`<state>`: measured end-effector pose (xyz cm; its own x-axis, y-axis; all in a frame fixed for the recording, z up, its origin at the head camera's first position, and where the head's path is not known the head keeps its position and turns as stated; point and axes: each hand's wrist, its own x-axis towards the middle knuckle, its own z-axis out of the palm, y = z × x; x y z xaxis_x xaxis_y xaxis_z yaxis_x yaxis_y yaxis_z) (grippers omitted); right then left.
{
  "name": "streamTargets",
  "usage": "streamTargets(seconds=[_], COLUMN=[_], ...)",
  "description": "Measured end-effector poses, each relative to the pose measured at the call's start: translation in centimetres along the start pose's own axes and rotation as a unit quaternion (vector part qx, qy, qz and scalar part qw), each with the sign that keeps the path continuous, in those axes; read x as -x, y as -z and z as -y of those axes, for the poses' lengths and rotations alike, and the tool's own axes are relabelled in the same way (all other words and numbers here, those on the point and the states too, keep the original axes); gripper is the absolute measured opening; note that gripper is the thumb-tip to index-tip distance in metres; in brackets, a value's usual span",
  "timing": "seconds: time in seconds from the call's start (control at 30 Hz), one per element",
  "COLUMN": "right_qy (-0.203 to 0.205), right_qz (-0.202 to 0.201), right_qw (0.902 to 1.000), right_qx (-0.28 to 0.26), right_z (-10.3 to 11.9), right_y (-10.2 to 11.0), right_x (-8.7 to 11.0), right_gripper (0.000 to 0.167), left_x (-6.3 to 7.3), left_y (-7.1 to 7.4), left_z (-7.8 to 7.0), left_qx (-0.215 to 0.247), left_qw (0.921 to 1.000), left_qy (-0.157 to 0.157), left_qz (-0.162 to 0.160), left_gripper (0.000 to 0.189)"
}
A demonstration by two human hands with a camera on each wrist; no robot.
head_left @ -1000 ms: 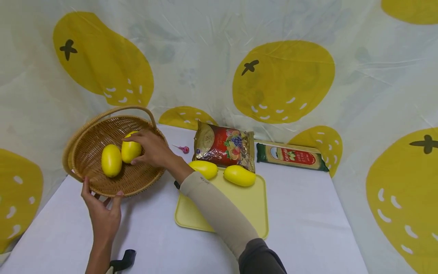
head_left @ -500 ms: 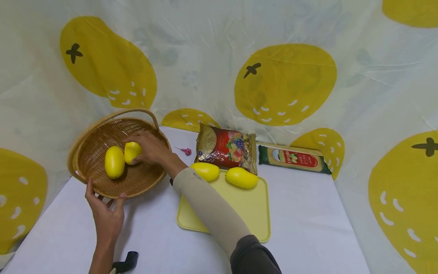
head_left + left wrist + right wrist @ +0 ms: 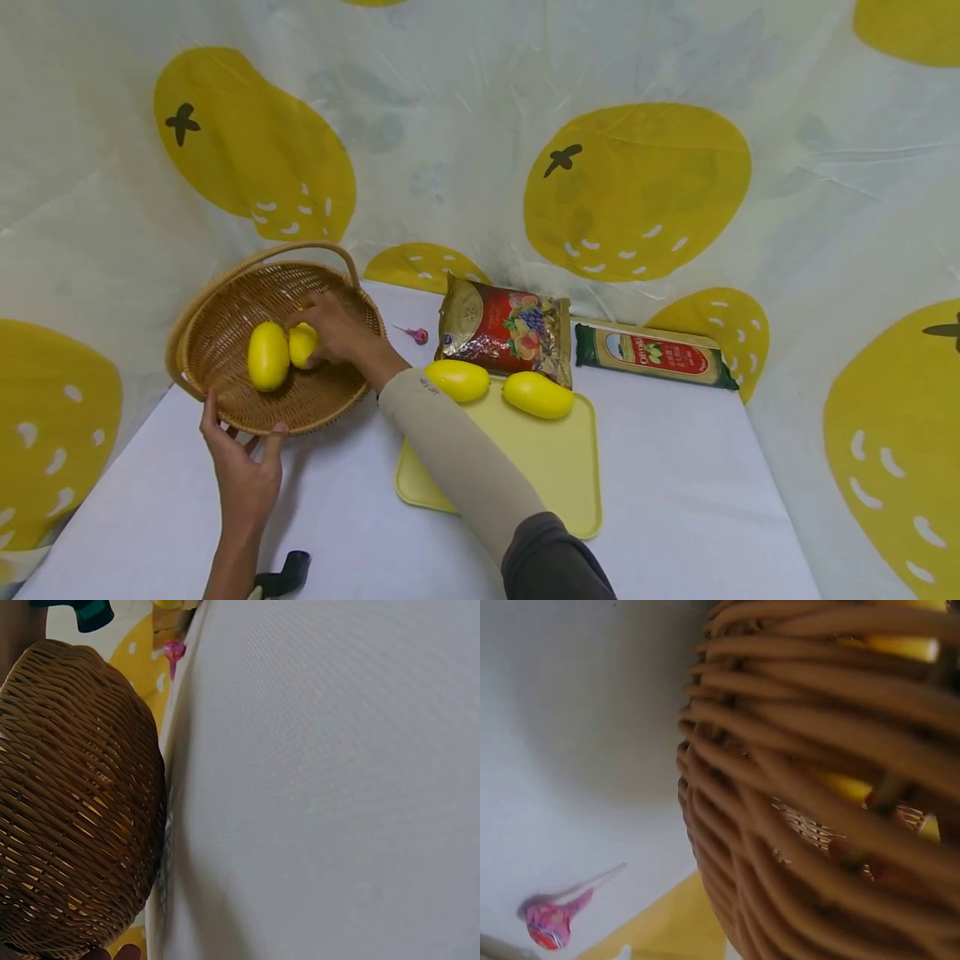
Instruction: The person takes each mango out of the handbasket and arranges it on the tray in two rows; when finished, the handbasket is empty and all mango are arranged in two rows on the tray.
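Note:
A brown wicker basket with an arched handle tilts toward me at the left of the table in the head view. My left hand grips its near rim, thumb on the inner side and fingers underneath. Two yellow mangoes lie inside. The left mango sits free on the weave. Around the right mango curl the fingers and thumb of my right hand, which partly covers it. In the left wrist view the basket's outer wall shows; the right wrist view has its weave close up, with my right hand hidden behind.
Right of the basket lies a pale yellow tray with two more mangoes at its back edge. Behind stand a red-gold candy bag and a green-ended spaghetti pack. A pink lollipop lies beside the basket.
The right hand has lowered the right mango deeper into the basket, toward its floor. The left hand keeps its hold on the rim. The whole head view has shifted slightly.

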<state>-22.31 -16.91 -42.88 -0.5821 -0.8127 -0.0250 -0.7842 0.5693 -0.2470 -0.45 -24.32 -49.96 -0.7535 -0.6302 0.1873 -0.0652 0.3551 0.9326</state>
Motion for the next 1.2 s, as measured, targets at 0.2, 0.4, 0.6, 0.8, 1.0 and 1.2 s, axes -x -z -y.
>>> streamTargets(seconds=[0.2, 0.4, 0.6, 0.8, 1.0, 1.2], right_qy=[0.009, 0.011, 0.015, 0.018, 0.016, -0.005], right_qz=[0.024, 0.045, 0.097, 0.135, 0.149, 0.159], right_qw=[0.9987, 0.9984, 0.9950, 0.9907, 0.9887, 0.9861], right_qx=[0.045, 0.033, 0.018, -0.003, -0.010, -0.046], right_z=[0.0, 0.0, 0.0, 0.1, 0.6, 1.4], right_y=[0.3, 0.5, 0.7, 0.8, 1.1, 1.6], right_x=[0.8, 1.4, 2.2, 2.9, 3.5, 4.3], right_gripper=[0.063, 0.058, 0.065, 0.067, 0.064, 0.066], left_x=[0.2, 0.1, 0.2, 0.1, 0.1, 0.2], left_y=[-0.1, -0.1, -0.1, -0.1, 0.1, 0.1], left_z=[-0.4, -0.7, -0.8, -0.6, -0.6, -0.6], left_qx=[0.000, 0.001, -0.001, 0.008, 0.007, 0.001], left_qw=[1.0000, 1.0000, 1.0000, 1.0000, 1.0000, 1.0000], left_qy=[-0.004, -0.002, -0.001, 0.003, 0.003, 0.004], left_qz=[-0.004, -0.005, -0.002, 0.001, -0.002, 0.001], left_gripper=[0.098, 0.097, 0.096, 0.098, 0.096, 0.096])
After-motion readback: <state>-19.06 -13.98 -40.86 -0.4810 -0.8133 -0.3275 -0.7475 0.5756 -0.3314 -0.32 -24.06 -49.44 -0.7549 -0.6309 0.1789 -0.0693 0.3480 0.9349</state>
